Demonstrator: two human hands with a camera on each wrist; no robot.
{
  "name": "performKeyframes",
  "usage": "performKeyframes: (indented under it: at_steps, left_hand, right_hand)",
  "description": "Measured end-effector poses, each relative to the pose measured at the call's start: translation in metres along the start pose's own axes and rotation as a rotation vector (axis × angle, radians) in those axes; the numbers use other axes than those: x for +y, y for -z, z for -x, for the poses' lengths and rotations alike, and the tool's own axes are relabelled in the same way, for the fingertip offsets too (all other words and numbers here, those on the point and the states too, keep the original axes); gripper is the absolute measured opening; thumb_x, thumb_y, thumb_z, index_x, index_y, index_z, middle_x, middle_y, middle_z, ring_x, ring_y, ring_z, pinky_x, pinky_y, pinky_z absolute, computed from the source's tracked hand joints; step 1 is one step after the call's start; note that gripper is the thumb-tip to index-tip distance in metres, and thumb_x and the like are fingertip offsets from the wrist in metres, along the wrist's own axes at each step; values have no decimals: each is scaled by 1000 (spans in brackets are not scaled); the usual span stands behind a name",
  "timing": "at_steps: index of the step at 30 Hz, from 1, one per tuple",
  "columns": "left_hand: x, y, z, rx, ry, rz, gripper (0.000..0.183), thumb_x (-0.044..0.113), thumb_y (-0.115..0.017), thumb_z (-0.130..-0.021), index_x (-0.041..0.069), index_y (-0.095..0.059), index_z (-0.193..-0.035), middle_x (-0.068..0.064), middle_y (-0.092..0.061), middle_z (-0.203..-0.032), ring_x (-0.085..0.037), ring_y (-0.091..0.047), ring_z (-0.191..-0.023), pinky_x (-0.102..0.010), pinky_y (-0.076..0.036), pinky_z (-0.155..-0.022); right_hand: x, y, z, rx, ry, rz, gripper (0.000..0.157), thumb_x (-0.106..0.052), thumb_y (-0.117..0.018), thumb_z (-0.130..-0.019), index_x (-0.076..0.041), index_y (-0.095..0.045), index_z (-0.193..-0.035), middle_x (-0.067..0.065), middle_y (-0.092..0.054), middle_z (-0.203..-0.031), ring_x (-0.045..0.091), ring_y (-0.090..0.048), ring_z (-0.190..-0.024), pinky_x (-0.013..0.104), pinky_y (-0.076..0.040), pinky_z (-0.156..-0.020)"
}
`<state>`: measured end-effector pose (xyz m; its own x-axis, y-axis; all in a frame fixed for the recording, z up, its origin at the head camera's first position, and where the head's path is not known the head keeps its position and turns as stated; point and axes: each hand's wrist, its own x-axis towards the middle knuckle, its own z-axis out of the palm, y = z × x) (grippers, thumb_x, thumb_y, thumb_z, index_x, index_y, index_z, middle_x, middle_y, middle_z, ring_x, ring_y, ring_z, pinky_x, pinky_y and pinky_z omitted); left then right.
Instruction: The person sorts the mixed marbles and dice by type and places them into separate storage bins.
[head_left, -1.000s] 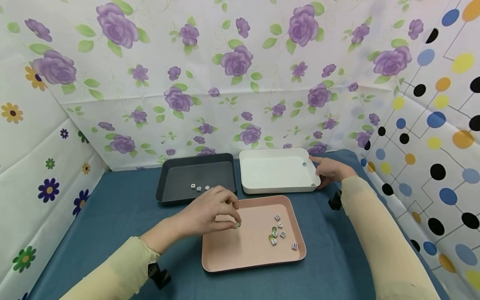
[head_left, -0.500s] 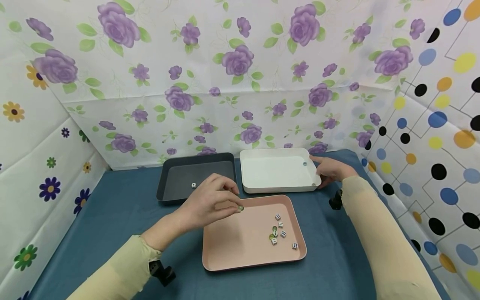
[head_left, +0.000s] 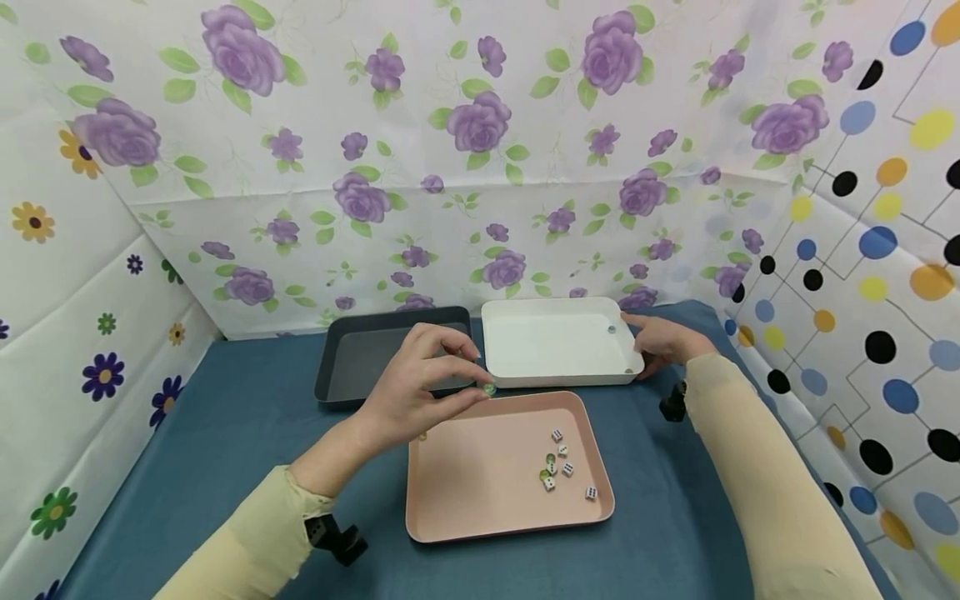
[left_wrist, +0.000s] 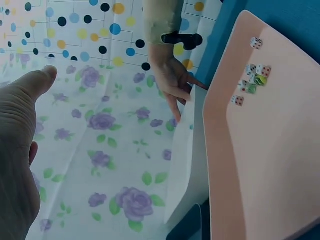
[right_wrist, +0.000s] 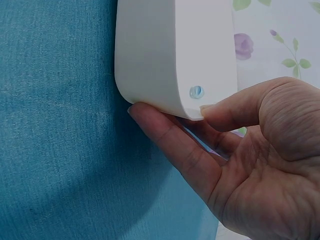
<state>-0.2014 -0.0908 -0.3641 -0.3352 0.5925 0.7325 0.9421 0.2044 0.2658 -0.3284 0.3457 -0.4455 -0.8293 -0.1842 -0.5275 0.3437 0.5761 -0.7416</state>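
My left hand [head_left: 416, 379] pinches a small green glass marble [head_left: 490, 388] between thumb and fingertips. It hovers above the gap between the white tray [head_left: 555, 342] and the pink tray [head_left: 480, 500]. With thumb on the rim and fingers against the outer wall, my right hand [right_wrist: 265, 165] grips the right end of the white tray. A clear marble with a blue swirl [right_wrist: 197, 92] lies inside that end, and another marble [head_left: 628, 372] sits near its front corner. Several white dice [head_left: 567, 469] and two green marbles [head_left: 544, 475] are grouped at the pink tray's right side.
A dark grey tray [head_left: 345, 358] stands at the back left, partly covered by my left hand. A small orange-tinted thing [head_left: 422, 436] shows at the pink tray's back left corner. Blue cloth [head_left: 247, 433] covers the table, with patterned sheets behind and at both sides.
My left hand has risen and moved away from me with the marble, from over the pink tray toward the white one. Dice in the dark tray are now hidden. My right hand stays put.
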Motion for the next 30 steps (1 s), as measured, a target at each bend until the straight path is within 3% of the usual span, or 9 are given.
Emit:
performKeyframes:
  at_steps: [4,10,19,24,30]
  left_hand:
    - [1,-2,-4,50,-11,-5,26,39,-66,-101,16,-79,-104,-6,-58,-118,-27,-48,-107,-46,-37,-95]
    - [1,-6,-10,128,-27,-3,28,39,-67,-101,15,-79,-103,-8,-59,-117,-28,-49,-107,-48,-35,-97]
    - [-6,-11,-19,162,-48,-23,25,36,-67,-101,14,-79,-103,-9,-59,-115,-28,-52,-105,-49,-34,-93]
    - [-18,-14,-27,158,-25,-36,14,22,-80,-92,14,-78,-104,-9,-59,-115,-28,-51,-105,-48,-34,-94]
    - [-27,-17,-32,149,29,-71,21,9,-87,-82,15,-79,-101,-7,-61,-115,-27,-52,-105,-48,-36,-96]
  right_hand:
    - [0,-1,2,2,1,-2,86,8,-41,-100,-22,6,-165,32,-3,-164,44,-65,-101,51,-59,-81]
    - [0,-1,2,-2,2,4,86,7,-41,-100,-22,7,-165,32,1,-165,43,-64,-101,51,-58,-82]
    - [0,0,1,0,-3,-8,85,7,-41,-100,-23,6,-165,31,1,-165,43,-64,-105,51,-58,-83]
    - [1,1,0,6,-4,-8,86,8,-41,-100,-22,6,-165,31,1,-165,42,-65,-103,51,-59,-82]
    - [2,1,-2,-5,-4,-10,85,7,-40,-100,-23,6,-165,30,3,-165,42,-63,-106,49,-59,-81]
